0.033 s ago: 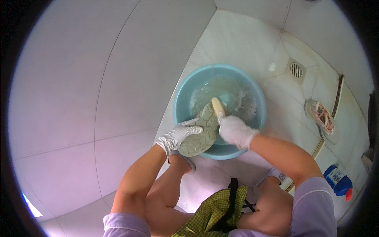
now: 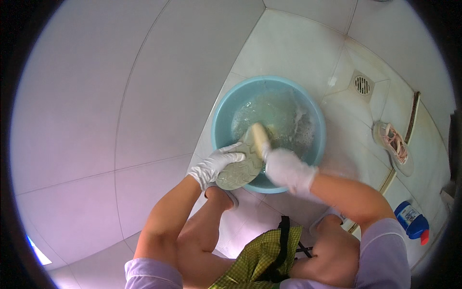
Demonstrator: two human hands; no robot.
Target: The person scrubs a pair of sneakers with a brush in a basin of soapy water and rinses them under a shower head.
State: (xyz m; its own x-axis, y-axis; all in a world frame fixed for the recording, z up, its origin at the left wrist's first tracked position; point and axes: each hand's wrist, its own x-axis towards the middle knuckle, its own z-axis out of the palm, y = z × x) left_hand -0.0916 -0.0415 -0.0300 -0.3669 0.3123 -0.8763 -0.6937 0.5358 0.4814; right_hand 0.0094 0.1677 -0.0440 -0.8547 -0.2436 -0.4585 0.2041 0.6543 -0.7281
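My left hand (image 2: pixel 217 166), in a white glove, is closed round a shoe (image 2: pixel 239 172) with its grey-green patterned sole facing up. The shoe is tilted over the near left rim of a light blue basin (image 2: pixel 222 115) of cloudy water (image 2: pixel 274 107). In a white glove too, my right hand (image 2: pixel 288 169) grips a cream-coloured brush (image 2: pixel 260 136), its head against the sole's far right edge. Motion blurs the brush and the right glove. The bristles are hidden, as is the upper part of the shoe.
On the tiled floor at the right lies another shoe (image 2: pixel 395 147) with pinkish laces. A blue bottle (image 2: pixel 412 220) with a red cap lies nearer me. A square floor drain (image 2: pixel 362 85) is at the far right. A grey wall (image 2: pixel 159 96) rises close on the left.
The brush has shifted slightly left and nearer along the sole, and its head has turned a little. My left hand and the shoe have barely moved.
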